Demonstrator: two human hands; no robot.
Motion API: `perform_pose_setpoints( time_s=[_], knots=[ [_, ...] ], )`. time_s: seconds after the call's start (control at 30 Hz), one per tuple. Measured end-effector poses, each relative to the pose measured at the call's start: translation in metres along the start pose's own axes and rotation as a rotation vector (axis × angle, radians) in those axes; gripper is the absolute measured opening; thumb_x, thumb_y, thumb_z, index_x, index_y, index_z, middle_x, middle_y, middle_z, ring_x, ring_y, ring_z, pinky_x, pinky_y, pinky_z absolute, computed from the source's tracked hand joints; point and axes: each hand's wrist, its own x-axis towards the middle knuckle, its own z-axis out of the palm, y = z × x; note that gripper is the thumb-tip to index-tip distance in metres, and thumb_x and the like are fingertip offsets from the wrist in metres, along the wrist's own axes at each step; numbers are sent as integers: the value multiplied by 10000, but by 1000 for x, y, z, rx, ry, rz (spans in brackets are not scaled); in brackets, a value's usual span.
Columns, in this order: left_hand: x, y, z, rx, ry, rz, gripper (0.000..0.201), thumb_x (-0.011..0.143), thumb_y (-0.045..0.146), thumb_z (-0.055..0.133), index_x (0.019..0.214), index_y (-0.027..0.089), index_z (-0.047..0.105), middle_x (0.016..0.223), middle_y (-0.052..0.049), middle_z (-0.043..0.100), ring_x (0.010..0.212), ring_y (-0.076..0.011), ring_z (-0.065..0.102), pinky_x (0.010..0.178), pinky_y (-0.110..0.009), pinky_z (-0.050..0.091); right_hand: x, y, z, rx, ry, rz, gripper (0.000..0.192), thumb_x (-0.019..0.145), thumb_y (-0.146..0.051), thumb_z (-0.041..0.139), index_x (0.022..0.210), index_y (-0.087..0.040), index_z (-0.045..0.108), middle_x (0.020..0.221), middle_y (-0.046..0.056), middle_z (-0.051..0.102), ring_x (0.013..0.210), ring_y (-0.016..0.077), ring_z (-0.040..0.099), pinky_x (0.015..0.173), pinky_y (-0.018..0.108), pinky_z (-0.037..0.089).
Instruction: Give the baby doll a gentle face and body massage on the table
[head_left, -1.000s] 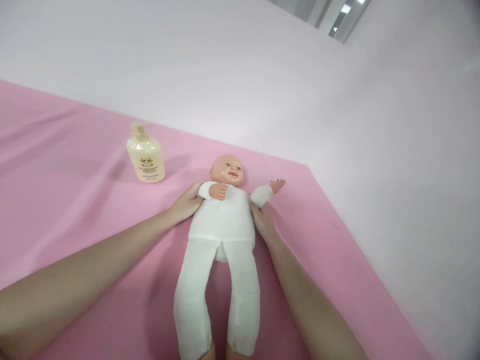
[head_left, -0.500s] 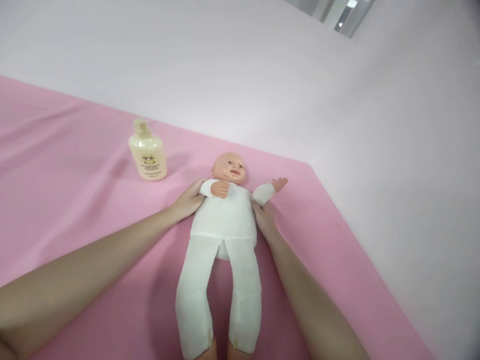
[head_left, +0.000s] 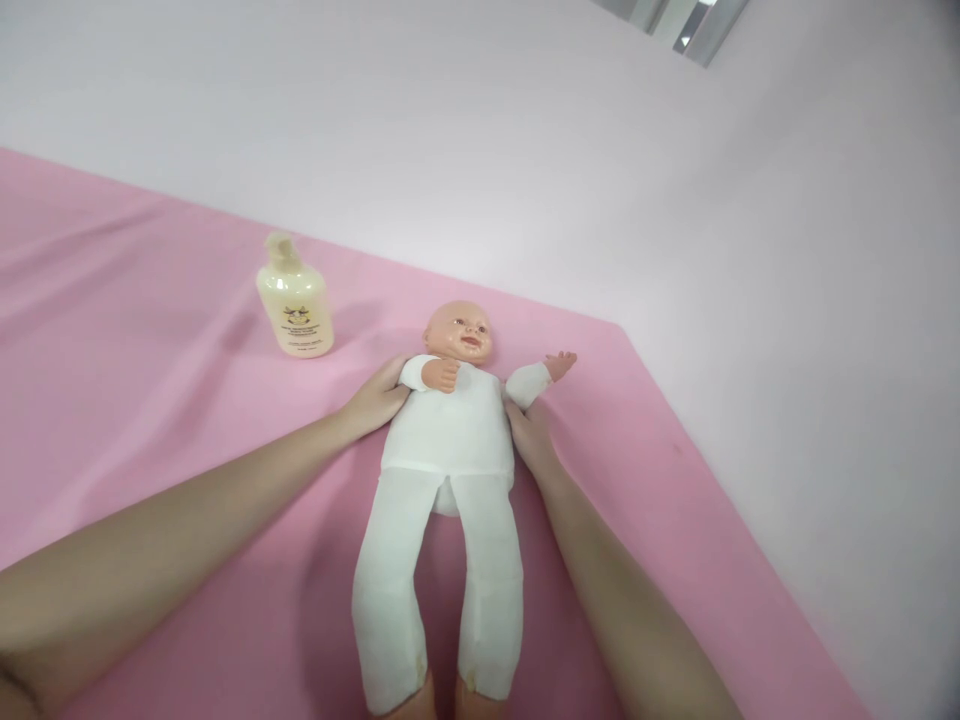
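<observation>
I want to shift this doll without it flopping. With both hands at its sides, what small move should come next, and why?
Probably slide both palms further under the torso before lifting. The left hand and right hand only flank the doll, and its soft cloth legs lie limp on the pink sheet.

Worn on the head, one view only. Looked forward and steeply down over both forearms, close above a pink sheet [head_left: 150,330]. Faced the far wall [head_left: 480,150], tilted a little, with the sheet's far corner and a strip of ceiling light [head_left: 694,22] caught top right.
</observation>
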Motion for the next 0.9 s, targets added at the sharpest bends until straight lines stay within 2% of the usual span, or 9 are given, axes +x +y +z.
perform_pose_setpoints(
  time_s=[0.17, 0.33, 0.53, 0.9],
  knots=[
    [0, 2, 1, -18, -4, -2, 475, 894, 271, 533, 1363, 215, 580, 1380, -90, 641, 1276, -303, 588, 1105, -492, 457, 0, 0, 1, 5, 4, -16, 495, 912, -525, 536, 1276, -219, 676, 1304, 108, 723, 1266, 332, 646, 1137, 524, 460],
    [0, 2, 0, -11, -8, 8, 503, 887, 251, 523, 1387, 218, 569, 1381, -84, 641, 1295, -302, 578, 1122, -501, 443, 0, 0, 1, 9, -1, -23, 501, 913, -533, 557, 1287, -222, 675, 1329, 111, 715, 1298, 324, 634, 1125, 479, 480],
    [0, -1, 1, -15, -7, 5, 532, 871, 224, 518, 1401, 228, 565, 1390, -80, 637, 1289, -298, 585, 1123, -503, 447, -2, -4, 0, -17, -3, 15, 550, 903, -584, 552, 1296, -216, 668, 1317, 115, 721, 1293, 360, 633, 1117, 524, 490],
    [0, -1, 1, -17, -3, 12, 530, 875, 222, 522, 1403, 230, 567, 1402, -83, 630, 1325, -310, 563, 1112, -507, 461, -2, -3, 0, -9, -4, -13, 525, 909, -542, 530, 1294, -217, 677, 1303, 113, 725, 1274, 331, 647, 1113, 500, 487]
  ],
)
